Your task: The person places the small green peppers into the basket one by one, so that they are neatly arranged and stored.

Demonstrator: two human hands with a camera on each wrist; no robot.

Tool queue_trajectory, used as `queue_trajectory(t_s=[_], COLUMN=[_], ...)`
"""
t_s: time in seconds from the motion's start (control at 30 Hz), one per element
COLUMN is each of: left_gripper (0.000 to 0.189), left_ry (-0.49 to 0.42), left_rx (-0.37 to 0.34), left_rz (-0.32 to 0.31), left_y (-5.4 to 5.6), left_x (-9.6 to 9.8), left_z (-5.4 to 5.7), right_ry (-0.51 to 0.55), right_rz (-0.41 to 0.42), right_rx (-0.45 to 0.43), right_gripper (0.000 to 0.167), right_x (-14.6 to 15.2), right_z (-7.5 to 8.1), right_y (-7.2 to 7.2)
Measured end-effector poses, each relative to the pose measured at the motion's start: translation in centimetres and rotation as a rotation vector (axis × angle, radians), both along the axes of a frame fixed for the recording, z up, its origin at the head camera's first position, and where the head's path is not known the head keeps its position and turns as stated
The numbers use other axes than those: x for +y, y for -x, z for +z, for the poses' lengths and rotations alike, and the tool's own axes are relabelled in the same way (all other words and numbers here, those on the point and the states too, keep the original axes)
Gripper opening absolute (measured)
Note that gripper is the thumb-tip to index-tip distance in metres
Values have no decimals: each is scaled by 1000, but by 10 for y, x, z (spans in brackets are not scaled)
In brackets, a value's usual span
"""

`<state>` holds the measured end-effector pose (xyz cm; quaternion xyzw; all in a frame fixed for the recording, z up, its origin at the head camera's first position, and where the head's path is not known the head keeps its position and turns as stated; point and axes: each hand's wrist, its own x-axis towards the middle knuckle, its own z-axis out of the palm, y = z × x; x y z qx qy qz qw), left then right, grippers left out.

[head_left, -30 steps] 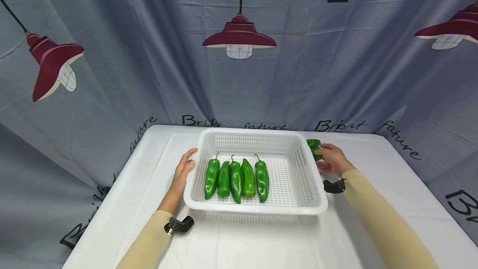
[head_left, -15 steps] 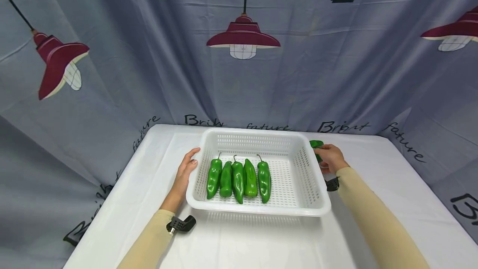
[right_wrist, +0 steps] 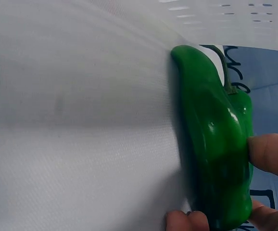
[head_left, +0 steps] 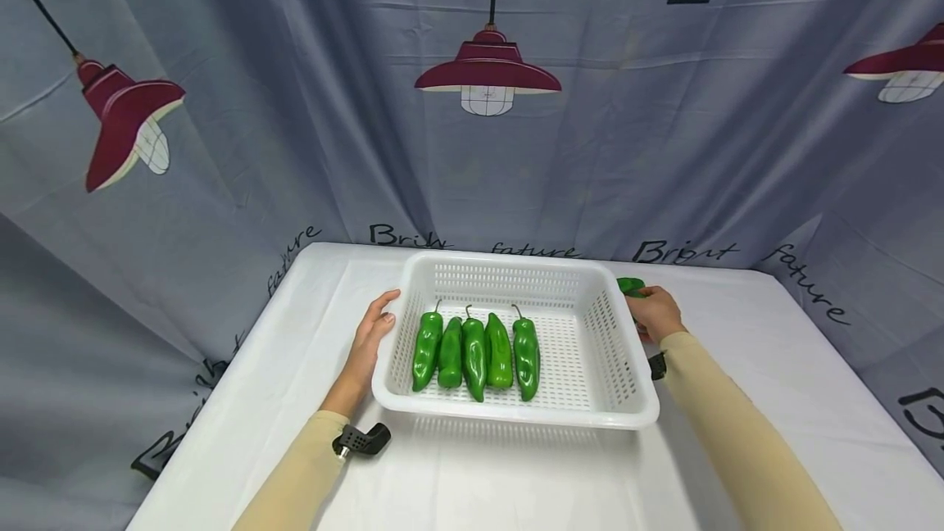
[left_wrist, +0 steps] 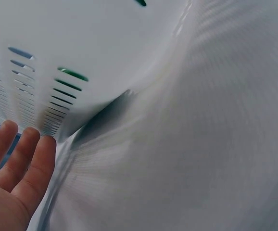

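A white perforated plastic basket (head_left: 516, 415) stands mid-table with several glossy green peppers (head_left: 475, 355) side by side in its left half. My left hand (head_left: 371, 342) is at the basket's left rim; in the left wrist view its fingers (left_wrist: 35, 168) reach along the slotted outer wall. Just outside the right wall, my right hand (head_left: 659, 314) grips a green pepper (right_wrist: 213, 144) between thumb and fingers, close over the white cloth. Behind that pepper, a second one (right_wrist: 245, 108) with a curved stem shows in the right wrist view. From the head view, my hand and the basket mostly hide the two.
White cloth covers the table (head_left: 516, 486). Behind it hangs a grey-blue curtain (head_left: 339, 129) printed with red lamps and lettering. The basket's right half shows its bare slotted floor (head_left: 564, 351).
My right hand has moved slightly left and in against the basket's right wall, covering more of the green peppers there. My left hand keeps its place on the rim. The view has shifted a little.
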<state>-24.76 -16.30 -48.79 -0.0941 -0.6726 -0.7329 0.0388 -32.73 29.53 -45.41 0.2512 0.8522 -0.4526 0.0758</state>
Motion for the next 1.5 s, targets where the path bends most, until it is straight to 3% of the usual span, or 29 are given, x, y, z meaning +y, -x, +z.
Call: queue_trajectory(t_s=[0.57, 0.97, 1.3, 1.5], left_gripper=[48, 47, 48, 48], left_ry=[-5, -10, -5, 14], left_rx=[12, 6, -1, 6], left_rz=[0, -7, 2, -3], left_y=[2, 2, 1, 1], left_x=[0, -1, -1, -1], left_z=[-2, -2, -1, -1], right_ry=[-28, -34, -245, -275], right_rz=[18, 34, 136, 201], right_rx=[3, -18, -30, -29], right_gripper=[76, 81, 71, 70], right_x=[18, 27, 27, 29], right_z=[1, 3, 2, 1], right_y=[-9, -19, -30, -37])
